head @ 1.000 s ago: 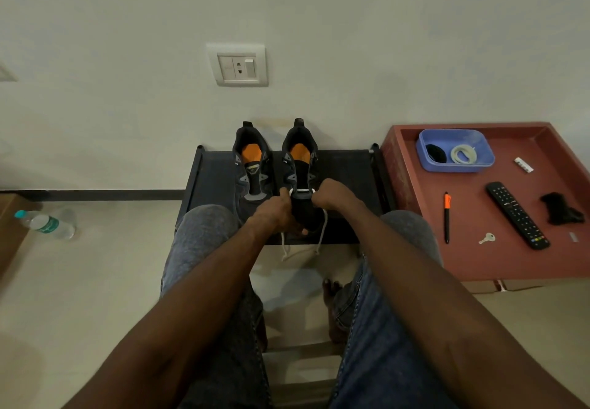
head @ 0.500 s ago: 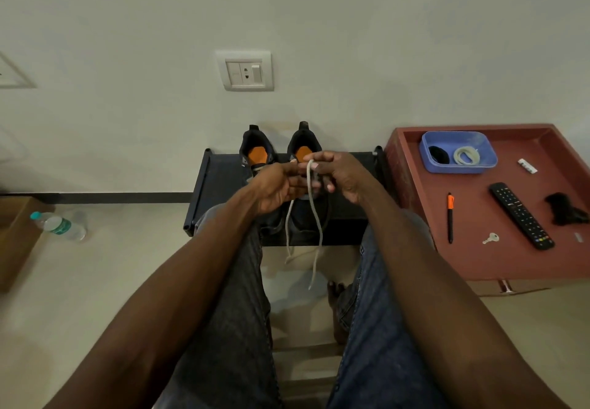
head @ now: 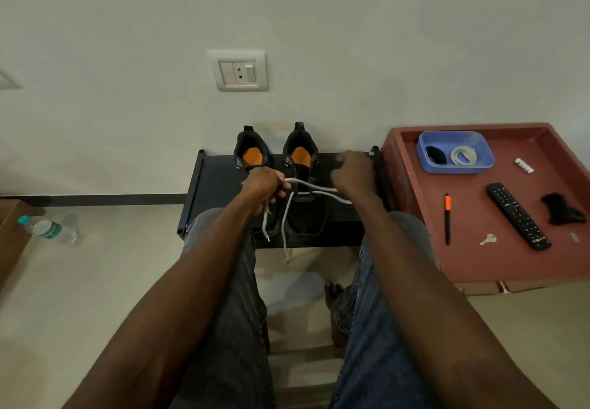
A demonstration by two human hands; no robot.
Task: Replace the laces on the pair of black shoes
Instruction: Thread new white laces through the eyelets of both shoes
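The two shoes [head: 298, 185] are black with orange insoles, and the lace [head: 311, 187] strung across them is white. They sit on a black surface [head: 217, 185]. Beside it a reddish-brown tray [head: 479, 265] holds a blue bin [head: 479, 169], a black remote [head: 518, 217], a black pen [head: 448, 218] with an orange cap, and a silver key [head: 487, 240]. The jeans [head: 380, 328] are faded blue-grey.

a red tray [head: 415, 217] sits at the right, holding a blue tub [head: 488, 165], a remote [head: 518, 217], an orange-capped pen [head: 448, 218], a key [head: 487, 239] and a black cloth [head: 559, 209]. a wall socket [head: 238, 70] is above. a water bottle [head: 48, 229] lies on the floor at the left, beside a brown box [head: 9, 233].
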